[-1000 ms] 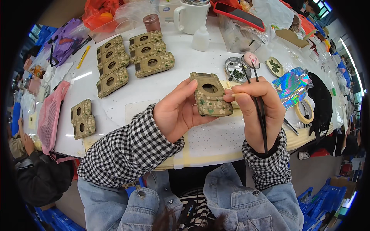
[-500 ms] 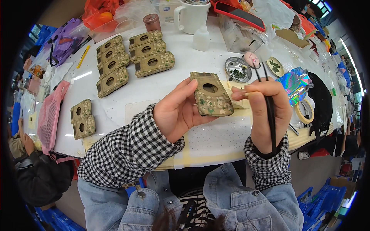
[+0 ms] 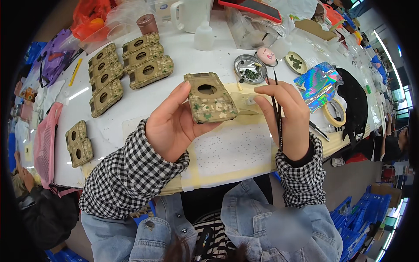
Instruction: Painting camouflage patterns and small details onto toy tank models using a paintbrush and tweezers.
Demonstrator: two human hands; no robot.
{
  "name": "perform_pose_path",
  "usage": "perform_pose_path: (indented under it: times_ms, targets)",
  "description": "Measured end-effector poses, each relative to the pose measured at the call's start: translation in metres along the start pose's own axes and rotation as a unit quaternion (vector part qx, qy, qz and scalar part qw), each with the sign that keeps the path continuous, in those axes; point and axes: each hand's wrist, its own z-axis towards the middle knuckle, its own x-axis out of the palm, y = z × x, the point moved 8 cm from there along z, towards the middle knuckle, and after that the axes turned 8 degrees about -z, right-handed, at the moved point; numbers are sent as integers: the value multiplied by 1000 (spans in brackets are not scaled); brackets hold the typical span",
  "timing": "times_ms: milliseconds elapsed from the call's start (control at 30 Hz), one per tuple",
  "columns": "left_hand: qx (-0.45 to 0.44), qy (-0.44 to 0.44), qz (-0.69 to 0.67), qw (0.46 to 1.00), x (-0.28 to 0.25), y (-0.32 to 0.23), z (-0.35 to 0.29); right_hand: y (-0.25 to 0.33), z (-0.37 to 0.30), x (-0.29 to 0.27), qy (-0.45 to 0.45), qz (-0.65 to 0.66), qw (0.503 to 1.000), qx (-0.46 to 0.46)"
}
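Observation:
A model tank hull [image 3: 214, 105] in camouflage paint, with a round hole in its top, is held tilted in my left hand [image 3: 168, 124]. My thumb presses its left edge and the fingers lie beneath. My right hand [image 3: 293, 114] keeps black tweezers [image 3: 279, 131] against the palm, tips pointing away. Its thumb and index finger are apart, to the right of the hull, above a yellowish sheet [image 3: 249, 109]. A round metal dish [image 3: 237, 72] of small dark green parts lies beyond, beside a pink oval item [image 3: 266, 56] and a pale lid [image 3: 301, 70] with green pieces.
More camouflage hulls [image 3: 150, 72] stand in rows at the far left, with two [image 3: 79, 142] nearer. White paper with specks [image 3: 231, 153] covers the front edge. At right lie a tape roll [image 3: 328, 114] and shiny foil pouch [image 3: 316, 85]. A white mug [image 3: 194, 17] and small bottle [image 3: 204, 37] stand behind.
My right thumb and index finger, pinched together beside the hull before, have parted. The tweezers stay in that hand. The hull stays in my left hand, and the whole view has shifted left.

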Motion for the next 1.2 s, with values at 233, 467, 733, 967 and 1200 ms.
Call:
perform_pose_path:
  times_ms: [233, 467, 733, 967, 1200]
  targets:
    - [2, 0, -14, 1000, -2, -1, -3, -20, -23, -23, 47, 157, 980, 109]
    - [7, 1, -25, 1000, -4, -2, -2, -49, -70, -10, 192, 280, 913, 226]
    - [8, 0, -29, 1000, -5, -1, 0, -69, -102, 13, 146, 380, 849, 337]
    - [8, 3, -29, 1000, -6, -1, 0, -69, -102, 14, 149, 369, 855, 333]
    - [7, 12, -36, 999, -5, -1, 0, -68, -101, 14, 158, 362, 859, 325]
